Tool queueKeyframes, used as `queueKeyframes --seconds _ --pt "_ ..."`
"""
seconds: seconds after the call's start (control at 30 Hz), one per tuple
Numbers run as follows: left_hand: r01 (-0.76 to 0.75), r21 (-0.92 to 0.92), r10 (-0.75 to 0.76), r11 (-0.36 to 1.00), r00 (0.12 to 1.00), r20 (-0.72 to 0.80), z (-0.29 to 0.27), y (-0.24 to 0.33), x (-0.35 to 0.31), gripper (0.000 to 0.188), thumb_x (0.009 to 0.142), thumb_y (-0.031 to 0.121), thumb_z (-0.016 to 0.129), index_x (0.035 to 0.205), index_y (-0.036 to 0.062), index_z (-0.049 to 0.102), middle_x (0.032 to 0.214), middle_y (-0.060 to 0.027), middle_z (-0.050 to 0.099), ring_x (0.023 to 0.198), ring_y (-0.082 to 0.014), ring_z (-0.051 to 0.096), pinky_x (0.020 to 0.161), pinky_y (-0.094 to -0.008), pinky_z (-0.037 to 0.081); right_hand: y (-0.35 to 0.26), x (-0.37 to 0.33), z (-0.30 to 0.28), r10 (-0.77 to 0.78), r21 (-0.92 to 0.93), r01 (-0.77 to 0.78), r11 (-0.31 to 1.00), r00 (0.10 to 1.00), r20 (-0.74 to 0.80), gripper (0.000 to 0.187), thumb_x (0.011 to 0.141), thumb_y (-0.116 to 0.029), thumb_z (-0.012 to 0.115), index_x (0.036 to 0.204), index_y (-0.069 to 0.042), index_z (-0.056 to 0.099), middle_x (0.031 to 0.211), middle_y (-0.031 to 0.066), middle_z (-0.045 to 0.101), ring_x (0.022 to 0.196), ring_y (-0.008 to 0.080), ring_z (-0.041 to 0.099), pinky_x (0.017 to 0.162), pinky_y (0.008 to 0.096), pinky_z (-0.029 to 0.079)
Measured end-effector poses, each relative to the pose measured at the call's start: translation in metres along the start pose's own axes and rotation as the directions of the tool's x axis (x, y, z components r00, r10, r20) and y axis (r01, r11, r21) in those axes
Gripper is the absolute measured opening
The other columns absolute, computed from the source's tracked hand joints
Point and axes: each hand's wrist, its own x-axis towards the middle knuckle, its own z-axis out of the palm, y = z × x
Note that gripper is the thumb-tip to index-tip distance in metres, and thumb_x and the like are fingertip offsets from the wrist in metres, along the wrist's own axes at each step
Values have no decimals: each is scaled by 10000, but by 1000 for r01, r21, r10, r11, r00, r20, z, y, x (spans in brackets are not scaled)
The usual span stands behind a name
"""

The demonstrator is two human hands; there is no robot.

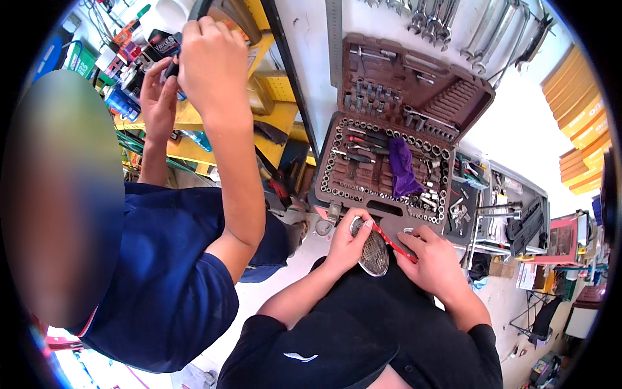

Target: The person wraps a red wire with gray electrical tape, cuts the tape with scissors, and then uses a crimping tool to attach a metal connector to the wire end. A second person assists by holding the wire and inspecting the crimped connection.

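Observation:
My left hand is closed at the upper rim of an oval silvery part with a mesh-like face and a bright metal rim, held above my lap. My right hand pinches the lower end of a slim red strip-like piece. Its other end reaches the fingertips of my left hand, beside the oval part's rim. Whether the red piece is a tool handle or a strap cannot be made out. Just beyond my hands lies an opened brown socket set case, with a purple cloth across its sockets.
At my left a co-worker in a dark blue shirt raises both hands by a yellow shelf crowded with bottles. Wrenches hang on the wall ahead. A grey toolbox stands right of the case, with yellow bins above.

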Motion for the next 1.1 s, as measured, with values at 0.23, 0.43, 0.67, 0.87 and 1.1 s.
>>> queueKeyframes --seconds 0.23,0.43,0.67,0.87,1.1 --pt "-6 38 6 999 1000 -7 3 5 -6 72 1049 59 557 1102 20 526 1140 -115 653 1025 -149 608 922 -303 475 -2 -4 4 32 -18 -31 999 1000 1 312 846 -235 756 1115 -78 730 980 144 675 749 353 712 677 434 593" --pt "-190 270 201 944 979 -15 4 4 -2 69 1066 74 514 1100 14 501 1105 -125 644 954 -166 605 866 -312 490 -4 -5 2 44 -36 -45 998 999 -8 319 850 -234 753 1122 -72 714 1016 146 670 768 346 711 697 423 598" --pt "-41 321 65 946 996 -64 3 21 -6 60 1072 72 517 1102 30 486 1055 -83 628 913 -109 563 827 -265 465 -5 -1 7 14 -72 -16 997 1000 -28 359 848 -258 759 1142 -62 694 1026 135 658 786 323 711 704 413 595" --pt "-26 274 48 961 996 -74 2 26 -1 67 1064 41 526 1113 27 483 1017 -77 648 904 -101 588 824 -262 478 -8 3 8 20 -80 -21 997 1000 -7 376 854 -255 746 1164 -54 676 988 126 632 789 316 704 702 423 585" --pt "-11 309 37 951 996 -79 -5 16 -1 109 1044 -7 531 1123 23 461 1047 -111 664 940 -120 628 849 -267 499 -9 5 11 5 -120 -4 993 1000 8 379 857 -264 747 1151 -36 671 953 125 614 767 301 700 704 415 573"
